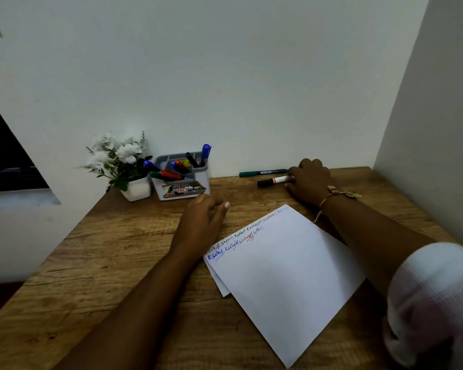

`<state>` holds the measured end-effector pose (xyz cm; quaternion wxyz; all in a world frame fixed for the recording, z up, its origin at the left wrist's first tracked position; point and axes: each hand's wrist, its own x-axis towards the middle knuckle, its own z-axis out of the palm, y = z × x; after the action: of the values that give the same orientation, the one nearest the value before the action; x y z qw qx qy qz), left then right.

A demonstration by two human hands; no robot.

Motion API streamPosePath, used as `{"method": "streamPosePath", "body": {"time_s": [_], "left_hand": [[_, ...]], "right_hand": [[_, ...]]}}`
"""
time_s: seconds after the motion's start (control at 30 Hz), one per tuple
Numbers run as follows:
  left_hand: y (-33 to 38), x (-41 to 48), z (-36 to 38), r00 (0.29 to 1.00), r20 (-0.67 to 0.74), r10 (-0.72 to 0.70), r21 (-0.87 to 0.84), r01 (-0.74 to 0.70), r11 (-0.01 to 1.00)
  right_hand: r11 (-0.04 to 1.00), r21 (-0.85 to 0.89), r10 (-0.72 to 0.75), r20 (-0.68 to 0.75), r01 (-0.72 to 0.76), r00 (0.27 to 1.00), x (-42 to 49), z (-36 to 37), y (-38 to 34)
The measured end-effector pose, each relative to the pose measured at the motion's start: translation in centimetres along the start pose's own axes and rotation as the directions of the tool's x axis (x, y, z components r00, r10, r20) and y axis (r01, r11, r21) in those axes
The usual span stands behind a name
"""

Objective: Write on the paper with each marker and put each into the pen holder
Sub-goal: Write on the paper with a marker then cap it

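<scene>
White paper point(284, 271) lies on the wooden desk point(118, 252) with lines of blue, green and red writing along its upper left edge. A grey and white pen holder point(181, 176) at the back holds several markers. My right hand point(309, 181) is at the back right, its fingers curled on the end of a white marker with a black cap point(274, 180). A green marker point(262, 172) lies just behind it against the wall. My left hand point(203, 217) rests on the desk in front of the holder, fingers loosely bent, holding nothing.
A white pot of white flowers point(122, 162) stands left of the holder. Walls close the desk at the back and on the right. A second sheet point(221, 285) peeks out under the paper. A thread bracelet point(329, 197) circles my right wrist.
</scene>
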<state>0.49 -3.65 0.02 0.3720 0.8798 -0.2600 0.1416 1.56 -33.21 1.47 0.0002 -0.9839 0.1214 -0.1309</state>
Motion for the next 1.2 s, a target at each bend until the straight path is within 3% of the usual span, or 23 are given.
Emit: {"method": "streamPosePath", "body": {"time_s": [0.37,0.47,0.63,0.87,0.9,1.0,1.03,1.07,1.2], "left_hand": [[0.4,0.0,-0.1,1.000,0.004,-0.001,0.014,0.001,1.000],[0.7,-0.1,-0.2,0.999,-0.028,0.040,0.014,-0.039,0.999],[1.3,-0.3,-0.4,0.992,-0.091,0.083,-0.058,-0.089,0.994],[2.1,-0.4,-0.6,0.973,-0.156,0.169,-0.132,-0.190,0.973],[2.2,-0.5,-0.6,0.967,-0.155,0.204,-0.126,-0.224,0.966],[2.7,-0.7,-0.4,0.944,-0.144,0.296,-0.106,-0.312,0.944],[2.8,-0.7,-0.4,0.940,-0.135,0.314,-0.107,-0.328,0.938],[3.1,-0.8,-0.4,0.937,-0.120,0.327,-0.118,-0.341,0.933],[4.0,-1.6,0.0,0.909,-0.050,0.414,-0.188,-0.416,0.890]], "right_hand": [[0.987,0.150,-0.059,-0.023,0.062,0.998,-3.5,-2.6,-0.2],[0.929,0.340,-0.106,-0.124,0.143,0.987,-5.0,-5.3,-1.2],[0.710,0.658,-0.129,-0.231,0.252,0.964,-9.5,-8.6,-4.1],[0.451,0.875,-0.018,-0.186,0.174,0.982,-11.7,-7.4,-4.8],[0.386,0.908,-0.022,-0.164,0.160,0.986,-11.8,-7.2,-4.8],[0.044,0.993,-0.082,-0.106,0.110,0.991,-12.2,-7.0,-4.9],[-0.018,0.995,-0.100,-0.095,0.094,0.990,-12.4,-6.9,-5.0],[-0.016,0.996,-0.115,-0.084,0.083,0.990,-12.6,-6.9,-5.0],[0.190,0.982,-0.136,0.003,0.023,0.991,-13.8,-6.4,-5.6]]}}
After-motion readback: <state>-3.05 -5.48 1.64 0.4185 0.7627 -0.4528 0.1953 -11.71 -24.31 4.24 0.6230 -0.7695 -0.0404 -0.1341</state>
